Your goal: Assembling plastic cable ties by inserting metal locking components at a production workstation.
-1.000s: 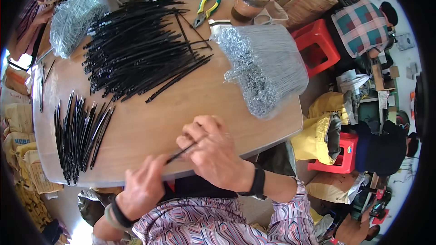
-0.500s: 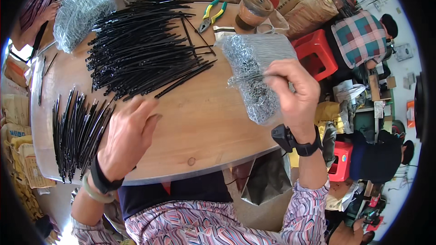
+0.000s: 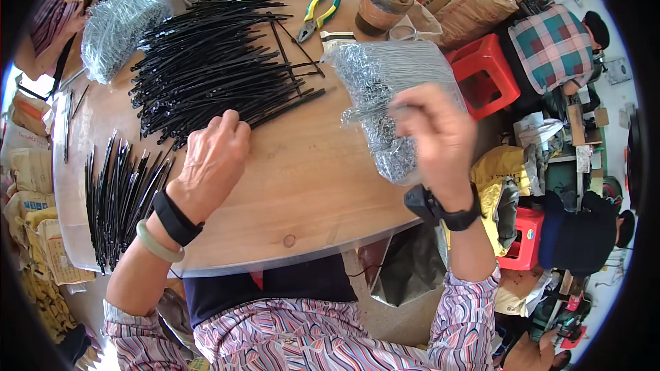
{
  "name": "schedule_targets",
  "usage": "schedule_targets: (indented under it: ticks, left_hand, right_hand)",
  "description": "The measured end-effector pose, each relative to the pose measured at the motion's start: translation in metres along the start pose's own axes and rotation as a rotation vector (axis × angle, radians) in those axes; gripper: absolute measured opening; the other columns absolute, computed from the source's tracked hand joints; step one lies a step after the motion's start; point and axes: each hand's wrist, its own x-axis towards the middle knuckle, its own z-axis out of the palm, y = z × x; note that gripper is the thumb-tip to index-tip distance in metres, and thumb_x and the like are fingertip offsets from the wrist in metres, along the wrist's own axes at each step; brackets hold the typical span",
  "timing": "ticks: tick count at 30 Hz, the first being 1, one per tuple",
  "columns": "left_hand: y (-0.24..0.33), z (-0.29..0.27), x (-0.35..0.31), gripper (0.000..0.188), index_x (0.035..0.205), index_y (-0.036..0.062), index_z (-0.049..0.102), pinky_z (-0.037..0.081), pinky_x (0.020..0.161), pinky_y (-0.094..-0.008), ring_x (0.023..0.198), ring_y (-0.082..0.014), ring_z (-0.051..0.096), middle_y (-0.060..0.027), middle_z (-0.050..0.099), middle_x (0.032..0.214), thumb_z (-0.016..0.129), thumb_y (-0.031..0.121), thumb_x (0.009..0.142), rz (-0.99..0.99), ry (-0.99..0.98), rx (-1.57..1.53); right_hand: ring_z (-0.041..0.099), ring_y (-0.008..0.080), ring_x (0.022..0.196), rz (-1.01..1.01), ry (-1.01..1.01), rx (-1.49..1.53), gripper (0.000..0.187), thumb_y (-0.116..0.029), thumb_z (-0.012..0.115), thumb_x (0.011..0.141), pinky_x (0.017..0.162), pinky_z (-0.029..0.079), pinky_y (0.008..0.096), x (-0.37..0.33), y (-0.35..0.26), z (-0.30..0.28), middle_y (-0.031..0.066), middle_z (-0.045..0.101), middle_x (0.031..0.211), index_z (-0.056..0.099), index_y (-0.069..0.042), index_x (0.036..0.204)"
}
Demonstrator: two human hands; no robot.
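Observation:
A broad pile of thin black rods point(image 3: 206, 62) lies on the wooden table. My left hand point(image 3: 216, 151) is at its near edge, fingers bent and closed on the end of a black rod; the fingertips are partly hidden. A smaller bundle of black rods point(image 3: 124, 199) lies left of that wrist. On the right is a clear plastic bag point(image 3: 385, 158) full of thin metal wires point(image 3: 412, 65). Above the bag, my right hand point(image 3: 440, 144) is slightly blurred, thumb and finger pinched on thin metal wire at the bag's middle.
Green-and-yellow pliers point(image 3: 320, 17) and a brown lidded jar point(image 3: 381, 3) stand beyond the bag. Another bag of metal wires point(image 3: 120, 31) sits at the far left. Red stools point(image 3: 485, 75) and seated people are on the right. A person's arm point(image 3: 51, 45) reaches in at far left.
My left hand has moved up and right to the near edge of the black rods, its fingers closing there. My right hand has shifted slightly left over the bag, still pinched.

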Motion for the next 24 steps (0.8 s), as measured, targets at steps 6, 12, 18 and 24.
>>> schedule_targets:
  ticks: [6, 12, 18, 24]
  left_hand:
    - [-0.005, -0.007, 0.000, 0.013, 0.090, 0.0039, 0.053, 0.052, 0.073, -0.0405, 0.086, -0.0282, 0.057, -0.0108, 0.054, 0.088, 0.060, 0.000, 0.079, -0.008, 0.188, 0.087]
    - [-0.003, -0.059, -0.042, 0.008, 0.100, 0.0007, 0.053, 0.050, 0.053, -0.0296, 0.063, -0.0156, 0.061, -0.0076, 0.062, 0.081, 0.054, -0.003, 0.093, -0.558, 0.110, -0.828]
    - [0.037, -0.078, -0.126, 0.032, 0.123, 0.0031, 0.050, 0.046, 0.044, -0.0275, 0.057, -0.0187, 0.060, -0.0164, 0.067, 0.088, 0.057, -0.003, 0.092, -1.040, 0.214, -2.069]
    - [0.074, -0.054, -0.140, 0.048, 0.136, 0.0004, 0.055, 0.050, 0.042, -0.0304, 0.057, -0.0272, 0.066, -0.0202, 0.070, 0.092, 0.065, -0.003, 0.089, -0.858, -0.104, -2.289]
  right_hand:
    - [0.055, 0.0189, 0.078, -0.430, 0.116, 0.050, 0.008, -0.007, 0.060, 0.093, 0.070, 0.044, 0.0330, -0.005, -0.075, -0.001, 0.0115, 0.062, 0.092, 0.064, -0.002, 0.098]
    - [0.061, 0.0251, 0.076, -0.510, -0.295, -0.267, 0.012, -0.008, 0.073, 0.077, 0.072, 0.049, 0.0397, -0.080, -0.063, 0.046, 0.0051, 0.065, 0.082, 0.072, -0.008, 0.089]
    - [0.064, 0.0214, 0.073, 0.176, -0.366, 0.136, 0.012, -0.001, 0.073, 0.085, 0.063, 0.049, 0.0292, -0.120, -0.052, 0.090, 0.0092, 0.068, 0.086, 0.073, -0.001, 0.097]
    - [0.066, 0.0205, 0.079, 0.239, -0.521, 0.346, 0.018, 0.003, 0.070, 0.085, 0.066, 0.050, 0.0301, -0.104, -0.060, 0.103, 0.0092, 0.070, 0.088, 0.075, -0.002, 0.102]
